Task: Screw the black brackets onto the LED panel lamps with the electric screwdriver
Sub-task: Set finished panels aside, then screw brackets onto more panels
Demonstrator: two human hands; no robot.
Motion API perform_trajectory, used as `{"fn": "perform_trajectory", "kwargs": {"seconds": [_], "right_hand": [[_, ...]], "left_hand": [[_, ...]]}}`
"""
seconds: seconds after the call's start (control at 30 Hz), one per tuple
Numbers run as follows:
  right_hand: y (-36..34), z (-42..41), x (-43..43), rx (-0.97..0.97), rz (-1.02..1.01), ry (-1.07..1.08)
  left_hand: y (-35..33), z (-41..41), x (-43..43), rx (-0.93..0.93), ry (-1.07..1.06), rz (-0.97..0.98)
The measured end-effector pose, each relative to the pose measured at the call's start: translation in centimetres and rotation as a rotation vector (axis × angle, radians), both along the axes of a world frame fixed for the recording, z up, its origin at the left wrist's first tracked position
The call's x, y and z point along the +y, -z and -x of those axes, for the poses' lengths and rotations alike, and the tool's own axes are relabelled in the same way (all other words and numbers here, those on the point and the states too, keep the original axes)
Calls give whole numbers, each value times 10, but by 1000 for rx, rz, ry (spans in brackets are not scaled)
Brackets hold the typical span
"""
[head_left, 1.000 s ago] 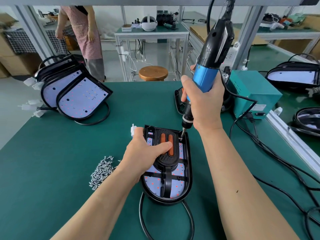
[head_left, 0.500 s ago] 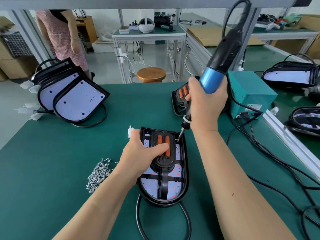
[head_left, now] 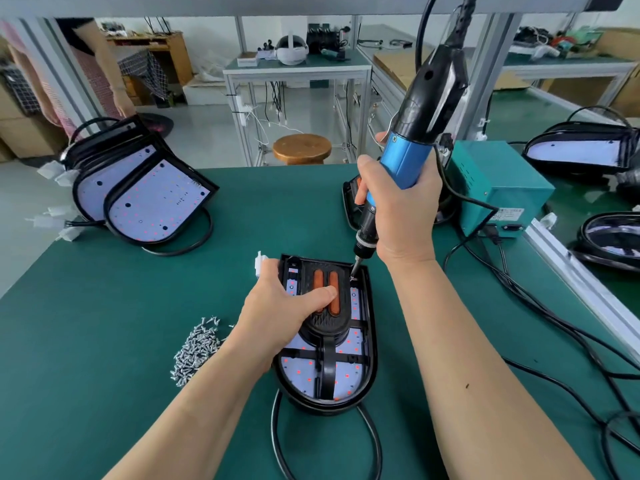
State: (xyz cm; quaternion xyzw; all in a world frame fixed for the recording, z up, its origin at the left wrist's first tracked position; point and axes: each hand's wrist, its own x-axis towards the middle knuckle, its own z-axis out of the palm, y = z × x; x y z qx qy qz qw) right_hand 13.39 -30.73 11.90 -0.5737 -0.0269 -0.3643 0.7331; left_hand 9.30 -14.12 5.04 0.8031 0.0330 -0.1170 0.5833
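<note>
Black plastic bracket (head_left: pixel 325 323): left hand (head_left: pixel 280 313) is clasping it while right hand (head_left: pixel 401 216) is gripping the blue electric screwdriver (head_left: pixel 407 162).

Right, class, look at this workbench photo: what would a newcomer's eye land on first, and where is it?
The blue and black electric screwdriver, gripped by the right hand at centre, tilted, its bit down at the black bracket's far right corner. Just below, the left hand holds the LED panel lamp on the green table, thumb across the bracket. A pile of silver screws lies to its left.
</note>
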Motion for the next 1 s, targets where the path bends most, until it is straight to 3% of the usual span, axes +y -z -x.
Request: {"fn": "perform_trajectory", "kwargs": {"seconds": [0.7,1.0], "right_hand": [[4,-4,-2,17,49,7],[9,-8,-13,74,-91,79]], "left_hand": [[-1,0,-1,4,-9,25],[1,0,-1,1,-14,20]]}}
